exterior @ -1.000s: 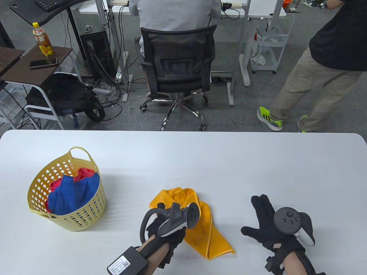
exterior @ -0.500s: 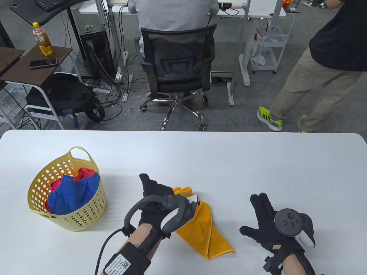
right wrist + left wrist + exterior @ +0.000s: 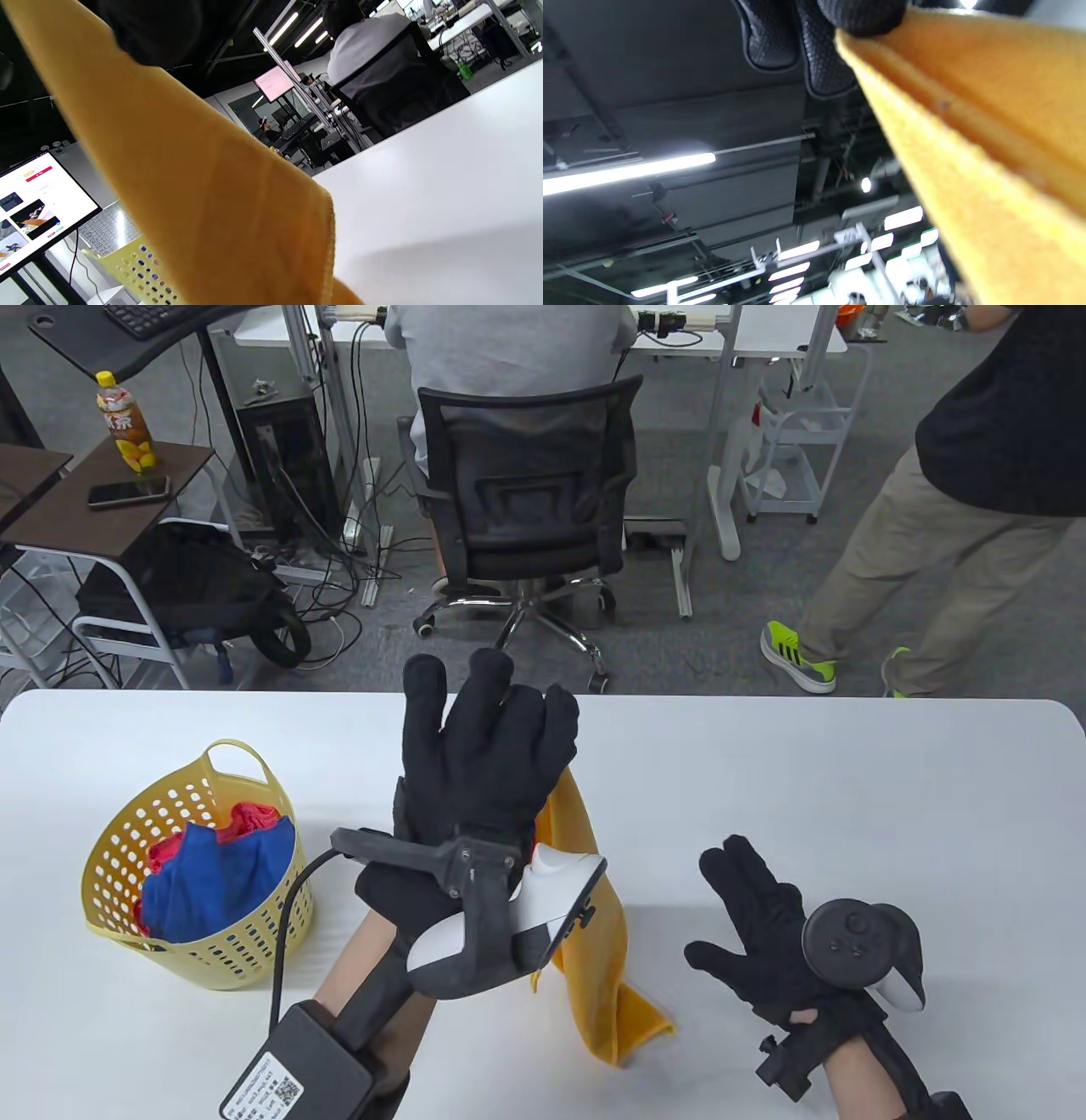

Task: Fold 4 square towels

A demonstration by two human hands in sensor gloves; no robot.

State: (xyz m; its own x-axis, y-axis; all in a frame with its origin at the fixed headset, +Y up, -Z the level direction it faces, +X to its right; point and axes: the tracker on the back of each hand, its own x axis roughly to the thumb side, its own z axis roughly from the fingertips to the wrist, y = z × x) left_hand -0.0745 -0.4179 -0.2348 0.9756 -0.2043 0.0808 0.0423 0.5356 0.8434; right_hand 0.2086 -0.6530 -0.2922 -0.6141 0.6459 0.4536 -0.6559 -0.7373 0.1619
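One white counter (image 3: pixel 764 780) carries a yellow basket (image 3: pixel 119 848) of red and blue towels (image 3: pixel 216 882). The left grip (image 3: pixel 484 763), raised, pinches the hanging orange towel (image 3: pixel 594 967); its bottom corner touches the counter. The right grip (image 3: pixel 764 925) rests spread beside it.

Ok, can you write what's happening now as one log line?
left hand: holds orange towel up | right hand: open, on table | basket: blue, red towels
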